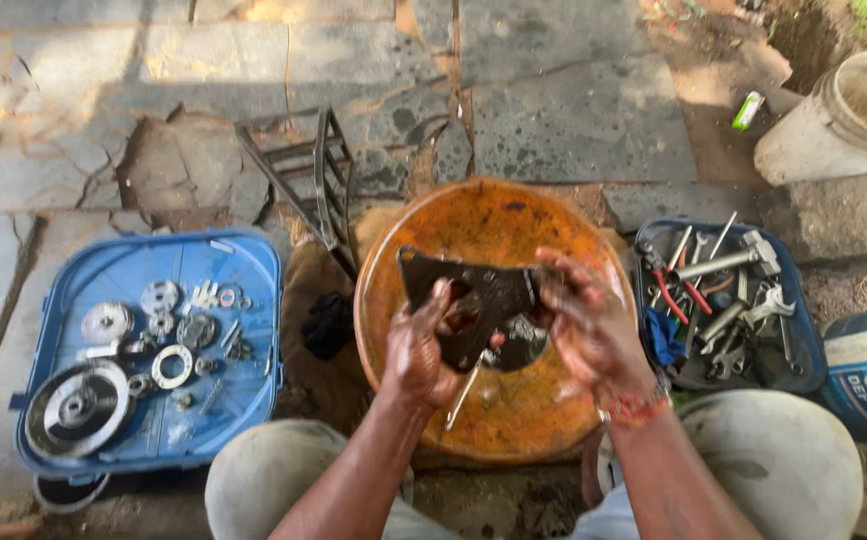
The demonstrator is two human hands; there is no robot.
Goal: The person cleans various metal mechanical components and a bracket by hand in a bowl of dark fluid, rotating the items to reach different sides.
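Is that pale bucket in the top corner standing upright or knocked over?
Tipped. The pale bucket leans on the ground, its open mouth turned sideways, showing the inside wall.

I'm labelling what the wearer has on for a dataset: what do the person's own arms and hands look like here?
Both forearms are bare, no sleeves and no gloves in view. The left hand and right hand are smeared with dark, shiny grease. The right wrist carries a beaded bracelet, mostly reddish with lighter beads. No watch or ring can be made out.

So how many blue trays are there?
2. One blue tray of round metal parts lies left of the hands; another blue tray of tools lies right. More may be out of view.
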